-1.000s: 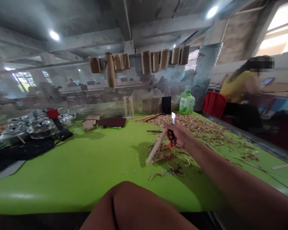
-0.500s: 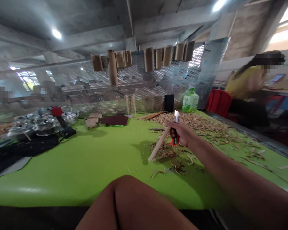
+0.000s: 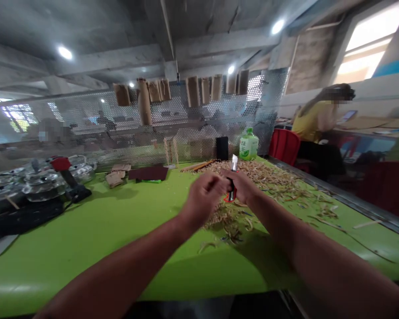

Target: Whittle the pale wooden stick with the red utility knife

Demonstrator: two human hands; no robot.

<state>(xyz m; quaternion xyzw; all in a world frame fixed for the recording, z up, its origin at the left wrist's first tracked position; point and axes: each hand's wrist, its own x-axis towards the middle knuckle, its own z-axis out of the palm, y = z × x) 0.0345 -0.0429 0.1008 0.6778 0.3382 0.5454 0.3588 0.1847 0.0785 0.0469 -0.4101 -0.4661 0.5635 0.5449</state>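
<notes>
My right hand [image 3: 244, 184] is closed around a red and black utility knife [image 3: 232, 192], its pale blade end pointing up. Close against it on the left is my left hand [image 3: 204, 195], fingers curled and slightly blurred. What lies inside the left hand is hidden, and the wooden stick seen earlier does not show clearly now. Both hands are above the green tabletop [image 3: 119, 239], over a heap of curled wood shavings [image 3: 231, 221]. More shavings spread behind and to the right.
A green-tea bottle [image 3: 248, 145] and a black upright object [image 3: 222, 148] stand at the back. Dark red sheets [image 3: 148, 173] lie left of them. Metal kettles [image 3: 41, 181] and a red-topped power tool [image 3: 64, 170] sit far left. A person [image 3: 314, 115] in yellow sits at right.
My left hand has come in from below and met my right hand. The wooden stick that stuck out of my right hand is now covered. My view has shifted right; my knee has left the frame.
</notes>
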